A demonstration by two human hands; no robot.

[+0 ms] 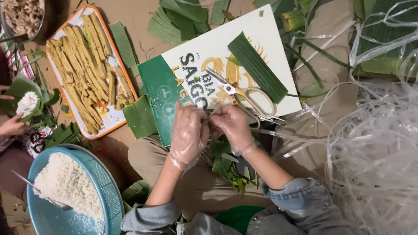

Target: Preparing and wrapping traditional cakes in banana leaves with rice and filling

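both gloved hands, left hand [188, 132] and right hand [233, 126], meet over the cardboard sheet [261, 39], fingers pinched shut on a clear plastic strip [214, 112]; advise steady tension, scissors [246, 96] lie just beyond

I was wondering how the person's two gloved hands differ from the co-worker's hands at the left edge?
The left hand and right hand wear clear plastic gloves and meet over the lap; the co-worker's hands are bare, apart, beside a leaf holding rice. All are above green leaves.
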